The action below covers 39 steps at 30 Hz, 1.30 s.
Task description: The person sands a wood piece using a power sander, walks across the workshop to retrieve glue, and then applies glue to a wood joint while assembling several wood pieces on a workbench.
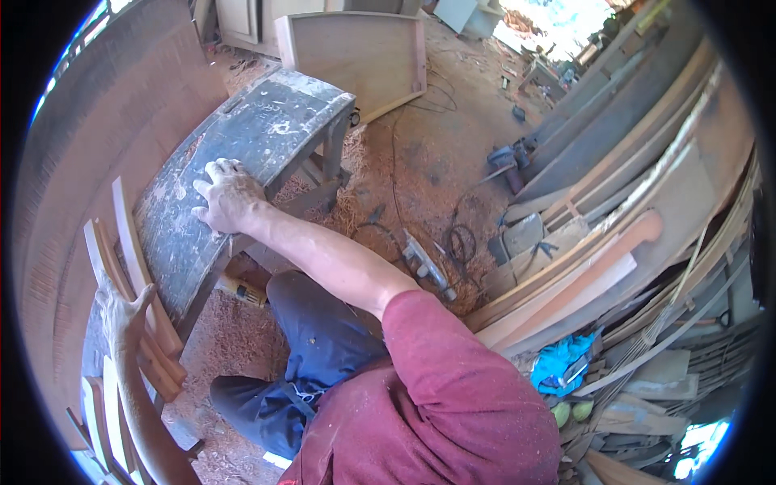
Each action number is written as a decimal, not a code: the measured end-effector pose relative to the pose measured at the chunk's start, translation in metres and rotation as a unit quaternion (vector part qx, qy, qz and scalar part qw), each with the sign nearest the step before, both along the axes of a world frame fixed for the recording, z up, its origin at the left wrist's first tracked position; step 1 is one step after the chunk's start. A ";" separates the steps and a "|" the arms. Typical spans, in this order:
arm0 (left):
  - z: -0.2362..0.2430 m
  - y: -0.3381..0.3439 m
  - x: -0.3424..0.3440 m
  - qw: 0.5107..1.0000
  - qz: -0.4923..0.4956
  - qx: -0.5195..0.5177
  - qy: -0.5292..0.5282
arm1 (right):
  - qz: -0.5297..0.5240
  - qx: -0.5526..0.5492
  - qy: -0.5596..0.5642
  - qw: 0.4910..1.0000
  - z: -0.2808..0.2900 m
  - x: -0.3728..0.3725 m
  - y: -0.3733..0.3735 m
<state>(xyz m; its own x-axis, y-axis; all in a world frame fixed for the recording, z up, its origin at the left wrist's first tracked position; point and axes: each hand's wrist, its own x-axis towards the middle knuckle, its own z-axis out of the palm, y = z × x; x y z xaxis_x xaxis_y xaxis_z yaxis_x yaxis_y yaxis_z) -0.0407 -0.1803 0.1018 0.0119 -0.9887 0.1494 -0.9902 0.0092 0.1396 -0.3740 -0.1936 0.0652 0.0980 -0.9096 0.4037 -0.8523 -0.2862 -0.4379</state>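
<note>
My right hand [230, 194] rests on the worn, paint-spattered workbench [279, 105], its dusty fingers spread and slightly bent, with nothing in them. At the left, my left hand [123, 314] is over several pale wooden strips [158, 356] lying along the bench's left part. Its thumb stands apart from the fingers, and the fingertips touch or nearly touch one strip. Another wooden strip [129, 226] lies closest to the bench's middle. More cut wood pieces [113, 412] are beside my left forearm.
A large curved wooden panel [105, 121] stands along the left. Beyond the bench leans a framed wooden panel [364, 61]. Power tools [428, 263] and cords lie on the shavings-covered floor [428, 178]. Stacked boards [614, 218] line the right, near a blue plastic bag [562, 364].
</note>
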 end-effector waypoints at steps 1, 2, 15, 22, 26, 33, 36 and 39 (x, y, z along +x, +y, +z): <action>-0.005 -0.002 0.002 0.999 -0.024 -0.024 -0.010 | 0.005 0.008 0.004 1.000 -0.003 -0.001 0.000; -0.006 -0.004 0.005 0.999 -0.029 0.001 0.021 | -0.005 -0.007 -0.005 1.000 -0.005 -0.002 -0.003; 0.018 0.015 -0.020 0.990 0.065 0.119 -0.033 | 0.032 0.033 0.025 0.999 0.017 -0.001 -0.021; 0.050 0.009 -0.044 0.977 0.096 0.192 0.008 | 0.011 0.063 0.011 0.998 0.029 -0.001 -0.022; 0.061 0.015 -0.041 0.972 0.117 0.200 0.044 | 0.012 0.083 0.017 0.996 0.035 0.011 -0.020; 0.117 0.031 -0.053 0.974 0.061 0.215 0.041 | 0.116 0.404 -0.147 0.895 0.156 0.026 0.062; 0.128 0.069 -0.028 0.969 -0.016 0.195 0.154 | 0.118 0.382 -0.158 0.903 0.210 -0.009 0.172; 0.185 0.128 -0.054 0.861 -0.027 0.439 0.257 | 0.016 0.518 -0.095 0.850 0.230 -0.087 0.304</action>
